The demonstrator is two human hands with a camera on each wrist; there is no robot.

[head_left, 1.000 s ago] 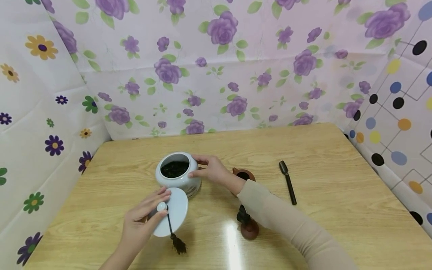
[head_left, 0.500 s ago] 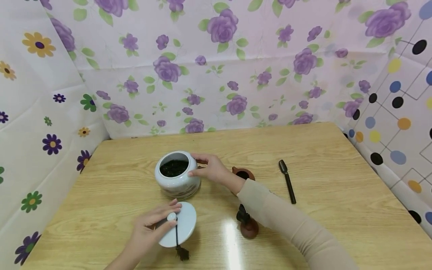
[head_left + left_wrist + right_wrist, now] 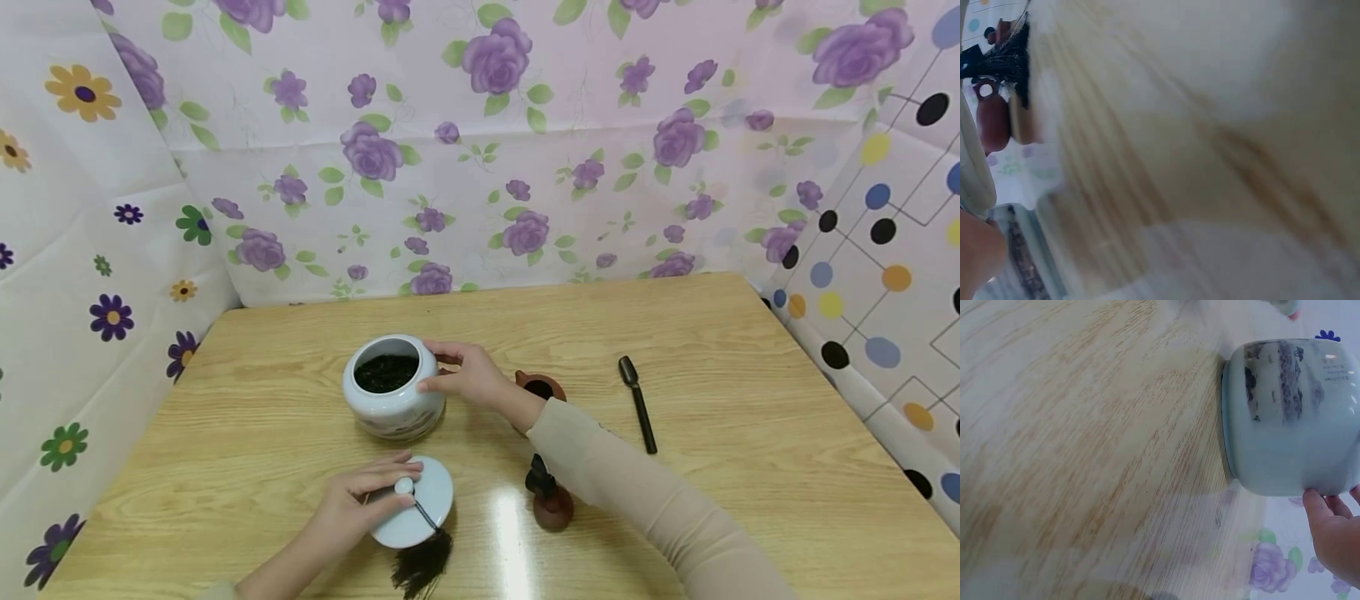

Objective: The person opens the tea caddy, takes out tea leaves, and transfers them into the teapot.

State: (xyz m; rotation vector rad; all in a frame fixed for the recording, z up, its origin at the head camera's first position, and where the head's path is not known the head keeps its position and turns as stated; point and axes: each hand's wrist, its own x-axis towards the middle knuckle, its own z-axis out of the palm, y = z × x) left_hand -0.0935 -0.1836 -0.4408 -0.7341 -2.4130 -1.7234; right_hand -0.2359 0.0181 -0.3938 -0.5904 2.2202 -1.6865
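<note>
In the head view, a white porcelain jar (image 3: 393, 408) stands uncovered on the table, with dark tea leaves (image 3: 385, 374) inside. My right hand (image 3: 480, 379) holds its right side, thumb in front and fingers round the back. The right wrist view shows a printed picture on the jar (image 3: 1297, 425) and the thumb against its wall. Nearer the front, my left hand (image 3: 363, 500) pinches the knob of the jar's round white lid (image 3: 431, 504), close over the tabletop. A black tassel (image 3: 423, 560) hangs from the knob and spreads towards the front.
A brown clay teapot (image 3: 551, 387), uncovered, is partly hidden behind my right forearm. In front of that sleeve sits a round reddish-brown piece (image 3: 553, 510) with a black part. A dark tea scoop (image 3: 637, 404) lies to the right. Patterned cloth (image 3: 495, 208) hangs behind the table.
My left hand has carried the lid away from the jar, towards the front and right, and the lid has turned flatter. The right hand stays on the jar.
</note>
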